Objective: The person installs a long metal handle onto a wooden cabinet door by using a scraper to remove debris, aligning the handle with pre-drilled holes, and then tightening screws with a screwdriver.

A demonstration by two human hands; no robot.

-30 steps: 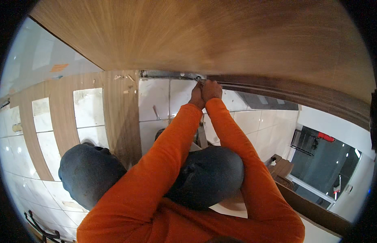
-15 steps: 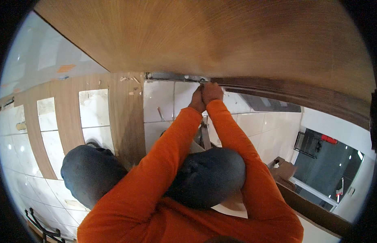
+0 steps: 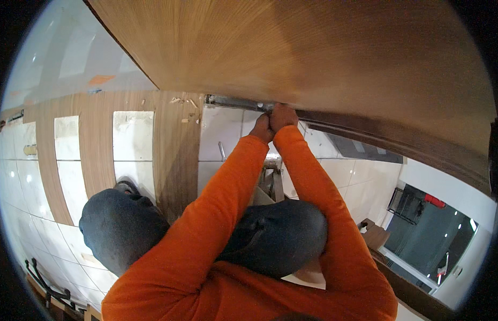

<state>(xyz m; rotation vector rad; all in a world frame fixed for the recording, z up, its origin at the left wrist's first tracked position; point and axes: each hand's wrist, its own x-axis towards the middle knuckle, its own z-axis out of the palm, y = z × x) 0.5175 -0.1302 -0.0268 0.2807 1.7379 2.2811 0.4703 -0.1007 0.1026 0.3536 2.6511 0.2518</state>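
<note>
Both my arms, in orange sleeves, reach forward to the bottom edge of a large brown wood-grain panel. Side by side, my left hand and my right hand meet there, with fingers curled. The right one is slightly farther forward, against the panel's edge. Whatever they grip is hidden behind the fingers. A dark grey metal strip runs along the panel's foot, to the left of my hands. On the white tile nearer to me lies a small, thin, light-coloured piece.
Wood-grain strips lie over white floor tiles at left, with small wood chips on one. Between my arms stands a grey-brown frame-like object. At right are a dark glassy surface, a black wire rack and a red object.
The view has shifted, so the panel and floor strips appear farther right. My hands stay together at the panel's edge, my fingers still curled.
</note>
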